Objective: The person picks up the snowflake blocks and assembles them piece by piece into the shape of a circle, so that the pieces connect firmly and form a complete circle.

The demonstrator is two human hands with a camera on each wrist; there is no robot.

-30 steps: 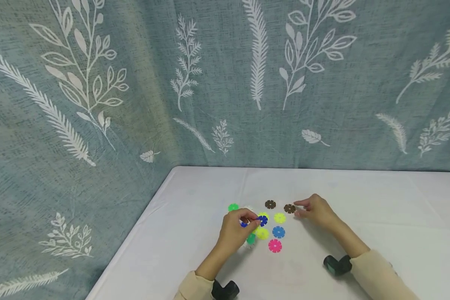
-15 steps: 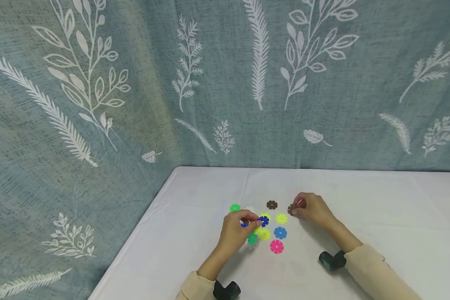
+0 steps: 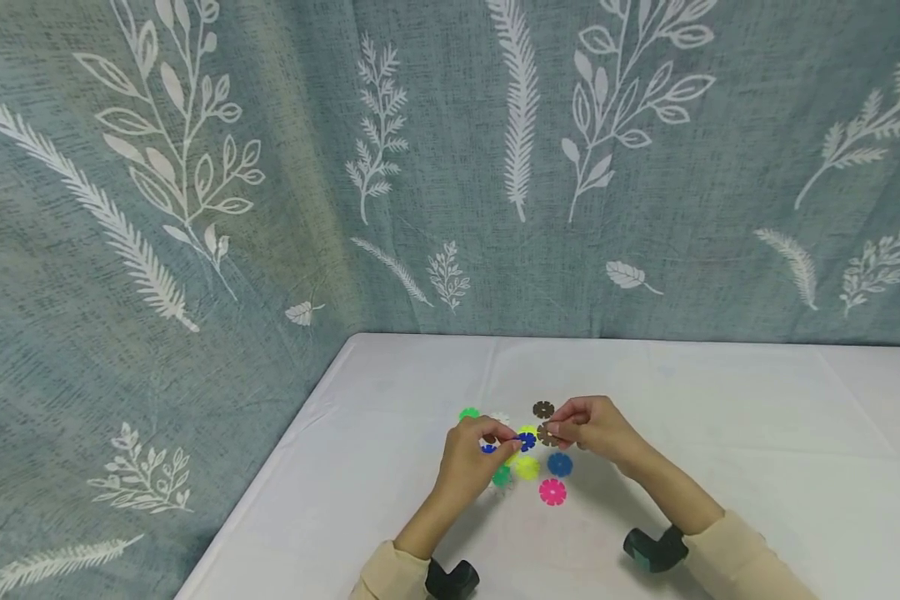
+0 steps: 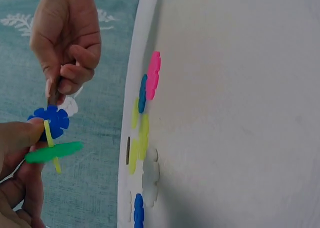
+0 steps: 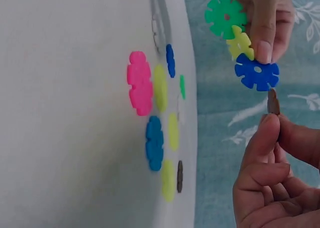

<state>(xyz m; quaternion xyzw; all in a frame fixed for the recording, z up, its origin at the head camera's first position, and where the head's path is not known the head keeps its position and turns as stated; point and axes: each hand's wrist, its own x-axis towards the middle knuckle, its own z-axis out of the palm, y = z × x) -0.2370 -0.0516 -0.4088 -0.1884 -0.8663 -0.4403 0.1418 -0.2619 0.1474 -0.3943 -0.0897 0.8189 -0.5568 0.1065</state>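
My left hand (image 3: 471, 467) pinches a blue notched flower disc (image 5: 251, 78) between thumb and finger. Slotted into that blue disc is a yellow disc (image 5: 240, 46), and a green disc (image 5: 216, 22) is joined to the yellow one, making a short chain. Facing it, my right hand (image 3: 600, 433) pinches a brown disc (image 5: 273, 102) by its edge. In the right wrist view the brown disc stands edge-on at the blue disc's rim; whether they touch or interlock I cannot tell. Both hands are above the white table (image 3: 720, 433).
Loose discs lie flat on the table around the hands: pink (image 3: 552, 492), light blue (image 3: 559, 464), brown (image 3: 543, 409), green (image 3: 468, 413), white (image 4: 150, 178), dark blue (image 4: 139, 210) and several yellow (image 5: 160, 87). A patterned curtain (image 3: 450, 167) hangs behind the table.
My right hand has picked up the brown disc from the table and carried it left to the blue disc. My left hand has stayed nearly still with its chain.
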